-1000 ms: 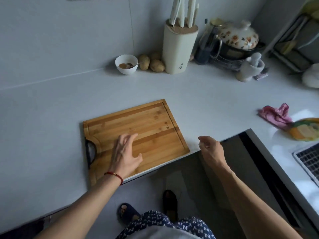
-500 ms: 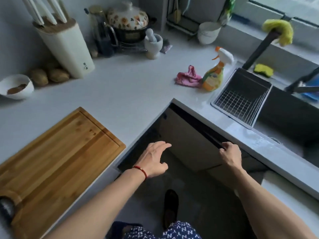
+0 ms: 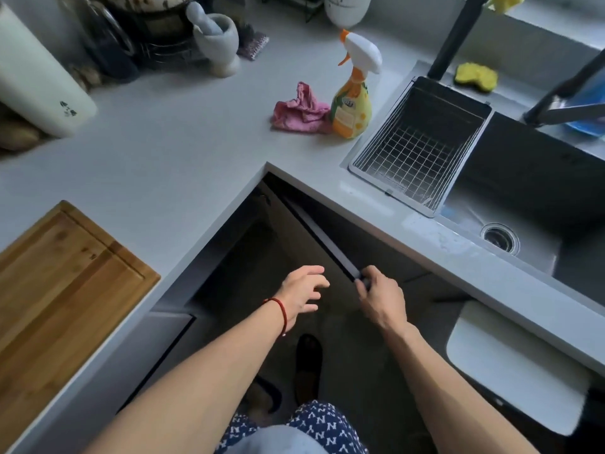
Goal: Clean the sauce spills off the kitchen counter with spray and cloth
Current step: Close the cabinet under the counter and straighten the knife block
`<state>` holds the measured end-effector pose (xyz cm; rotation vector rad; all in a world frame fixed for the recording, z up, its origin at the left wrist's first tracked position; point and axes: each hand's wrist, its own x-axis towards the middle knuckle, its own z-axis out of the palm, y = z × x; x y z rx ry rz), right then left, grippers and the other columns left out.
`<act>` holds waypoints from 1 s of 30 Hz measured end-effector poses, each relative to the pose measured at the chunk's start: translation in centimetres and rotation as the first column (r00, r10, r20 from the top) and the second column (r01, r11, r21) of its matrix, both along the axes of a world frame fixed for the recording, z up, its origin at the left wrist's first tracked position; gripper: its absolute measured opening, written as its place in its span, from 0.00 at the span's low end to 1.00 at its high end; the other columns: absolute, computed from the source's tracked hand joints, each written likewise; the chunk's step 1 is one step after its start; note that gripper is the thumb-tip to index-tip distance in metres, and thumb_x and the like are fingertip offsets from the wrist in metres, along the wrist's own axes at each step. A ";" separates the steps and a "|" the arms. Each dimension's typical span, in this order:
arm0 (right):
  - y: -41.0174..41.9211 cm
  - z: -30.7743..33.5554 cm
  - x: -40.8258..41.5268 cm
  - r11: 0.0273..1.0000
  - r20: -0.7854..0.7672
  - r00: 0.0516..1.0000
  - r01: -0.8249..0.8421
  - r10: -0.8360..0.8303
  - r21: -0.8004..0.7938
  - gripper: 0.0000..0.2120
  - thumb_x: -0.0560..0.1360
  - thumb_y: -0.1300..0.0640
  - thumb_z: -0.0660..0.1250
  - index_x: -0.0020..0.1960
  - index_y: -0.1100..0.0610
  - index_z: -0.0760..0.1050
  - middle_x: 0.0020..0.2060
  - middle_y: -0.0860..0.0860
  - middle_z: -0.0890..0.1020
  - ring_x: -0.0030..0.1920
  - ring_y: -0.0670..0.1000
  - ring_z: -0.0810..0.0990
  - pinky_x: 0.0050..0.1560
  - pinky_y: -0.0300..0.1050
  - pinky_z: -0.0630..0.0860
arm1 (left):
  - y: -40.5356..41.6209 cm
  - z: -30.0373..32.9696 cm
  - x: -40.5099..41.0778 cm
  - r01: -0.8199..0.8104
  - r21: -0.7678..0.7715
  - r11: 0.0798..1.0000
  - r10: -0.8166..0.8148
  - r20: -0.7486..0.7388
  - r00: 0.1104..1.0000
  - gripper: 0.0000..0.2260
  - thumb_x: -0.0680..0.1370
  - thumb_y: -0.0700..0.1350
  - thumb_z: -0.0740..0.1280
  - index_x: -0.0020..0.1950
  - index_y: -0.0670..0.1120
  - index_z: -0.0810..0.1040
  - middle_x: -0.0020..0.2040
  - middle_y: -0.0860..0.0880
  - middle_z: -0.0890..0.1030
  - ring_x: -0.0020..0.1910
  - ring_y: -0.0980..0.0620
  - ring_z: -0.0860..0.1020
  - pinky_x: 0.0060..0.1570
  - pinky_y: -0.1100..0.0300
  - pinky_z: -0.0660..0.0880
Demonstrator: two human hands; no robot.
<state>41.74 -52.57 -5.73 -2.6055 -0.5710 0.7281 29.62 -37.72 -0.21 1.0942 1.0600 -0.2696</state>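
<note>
My left hand point(image 3: 302, 291) hangs loose, holding nothing; my right hand point(image 3: 381, 294) pinches a dark bar. Spray point(image 3: 352, 106) stands upright touching cloth point(image 3: 299, 109) on tabletop point(image 3: 183, 139), straight ahead; both hands about equally near.

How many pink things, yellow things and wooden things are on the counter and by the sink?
Pink: 1, the cloth
Yellow: 3, the spray bottle, the sponge behind the sink, and the yellow thing at the top edge, too cut off to name
Wooden: 1, the cutting board
Total: 5
</note>
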 end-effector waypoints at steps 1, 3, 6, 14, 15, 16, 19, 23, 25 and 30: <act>0.2 0.1 -0.6 1.000 -0.061 0.998 -0.004 0.004 -0.002 0.11 0.81 0.48 0.67 0.60 0.51 0.78 0.51 0.50 0.86 0.51 0.57 0.84 0.47 0.46 0.73 | -0.4 -0.4 -0.2 -0.014 -0.030 0.999 0.013 -0.025 1.000 0.18 0.78 0.42 0.66 0.68 0.51 0.76 0.59 0.48 0.80 0.61 0.45 0.78 0.61 0.46 0.78; 0.6 0.1 -1.8 0.999 -0.207 0.978 -0.040 0.039 0.003 0.12 0.79 0.46 0.71 0.59 0.51 0.80 0.50 0.49 0.85 0.51 0.53 0.83 0.48 0.43 0.73 | -1.1 -1.1 -1.1 -0.039 -0.094 0.995 0.034 -0.060 0.998 0.19 0.78 0.42 0.67 0.69 0.50 0.74 0.58 0.47 0.79 0.60 0.43 0.79 0.58 0.44 0.80; 2.2 -0.7 -4.3 0.989 -0.355 0.923 -0.137 0.148 0.055 0.14 0.76 0.45 0.75 0.56 0.53 0.81 0.48 0.48 0.85 0.51 0.50 0.84 0.48 0.42 0.76 | -1.4 -2.2 -3.8 -0.134 -0.150 0.979 0.122 -0.087 0.989 0.21 0.76 0.42 0.68 0.70 0.51 0.73 0.63 0.45 0.78 0.61 0.41 0.78 0.55 0.44 0.81; 11.1 -2.3 -12.4 0.969 -0.577 0.779 -0.206 0.246 0.135 0.09 0.72 0.51 0.80 0.43 0.54 0.83 0.39 0.49 0.87 0.40 0.47 0.86 0.42 0.41 0.83 | 1.8 -3.4 -14.5 -0.554 -0.038 0.832 0.537 -0.194 0.821 0.11 0.77 0.46 0.68 0.58 0.50 0.82 0.59 0.46 0.82 0.58 0.47 0.78 0.50 0.51 0.76; 12.8 -2.5 -14.0 0.979 -0.633 0.748 -0.147 0.202 0.139 0.09 0.72 0.54 0.81 0.45 0.57 0.83 0.41 0.53 0.87 0.41 0.51 0.87 0.44 0.44 0.85 | 2.2 -3.5 -15.8 -0.594 0.005 0.805 0.580 -0.216 0.785 0.10 0.77 0.46 0.68 0.58 0.50 0.82 0.60 0.45 0.81 0.58 0.47 0.77 0.49 0.51 0.75; 13.9 -2.8 -15.0 0.991 -0.707 0.698 -0.033 0.114 0.127 0.12 0.72 0.57 0.81 0.49 0.63 0.83 0.43 0.59 0.88 0.43 0.56 0.88 0.46 0.52 0.86 | 2.4 -3.8 -16.3 -0.635 0.031 0.772 0.626 -0.215 0.750 0.12 0.77 0.43 0.67 0.60 0.49 0.80 0.62 0.45 0.80 0.56 0.48 0.77 0.49 0.52 0.76; 18.3 -2.2 -17.9 0.988 -0.845 0.535 0.141 -0.022 0.064 0.14 0.75 0.67 0.76 0.55 0.72 0.75 0.47 0.66 0.85 0.41 0.62 0.87 0.39 0.59 0.86 | 4.0 -4.3 -18.7 -0.812 0.036 0.582 0.805 -0.161 0.570 0.23 0.78 0.29 0.62 0.72 0.39 0.70 0.60 0.39 0.77 0.46 0.52 0.77 0.44 0.59 0.75; 21.8 -1.7 -19.6 0.968 -0.923 0.374 0.250 -0.091 0.006 0.04 0.82 0.72 0.61 0.52 0.67 0.73 0.45 0.65 0.80 0.41 0.60 0.83 0.40 0.53 0.86 | 6.6 -3.6 -21.7 -0.853 -0.042 0.521 0.844 -0.126 0.522 0.10 0.80 0.31 0.63 0.42 0.39 0.80 0.36 0.47 0.74 0.35 0.56 0.74 0.34 0.71 0.70; 22.8 -2.0 -20.9 0.949 -0.954 0.283 0.315 -0.101 -0.007 0.14 0.79 0.75 0.54 0.41 0.61 0.70 0.36 0.60 0.73 0.38 0.59 0.77 0.61 0.65 0.81 | 7.8 -4.0 -23.3 -0.882 -0.014 0.472 0.878 -0.086 0.471 0.15 0.80 0.33 0.64 0.35 0.47 0.74 0.36 0.47 0.74 0.37 0.52 0.72 0.39 0.72 0.71; 25.6 -2.6 -23.1 0.904 -0.988 0.142 0.428 -0.064 0.003 0.11 0.84 0.68 0.52 0.58 0.64 0.73 0.44 0.71 0.73 0.51 0.67 0.80 0.79 0.67 0.59 | 11.0 -5.1 -23.9 -0.954 -0.291 -0.065 0.998 -0.027 -0.060 0.16 0.74 0.21 0.51 0.45 0.38 0.71 0.48 0.41 0.71 0.51 0.40 0.76 0.72 0.46 0.69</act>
